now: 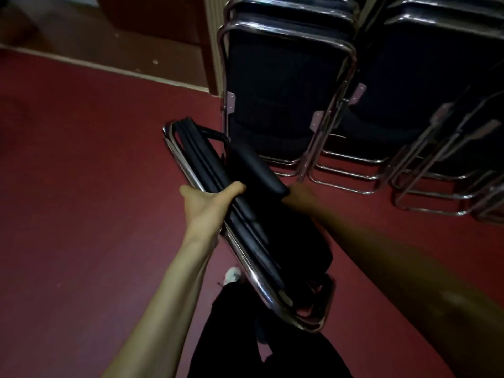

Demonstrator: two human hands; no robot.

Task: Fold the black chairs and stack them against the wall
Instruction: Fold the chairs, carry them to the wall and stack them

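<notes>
Left grip (208, 204) around folded chair (203, 162), stacked chairs (286, 91) beyond

Legible text, labels, brands, numbers, signs: none.

- folded chair (207, 159): black padding and chrome tubing show no readable marking.
- stacked chairs (283, 85): no readable print on the dark backs. The pale hinge plates (231, 100) on the frames are too dim and blurred to show whether anything is stamped on them.
</notes>
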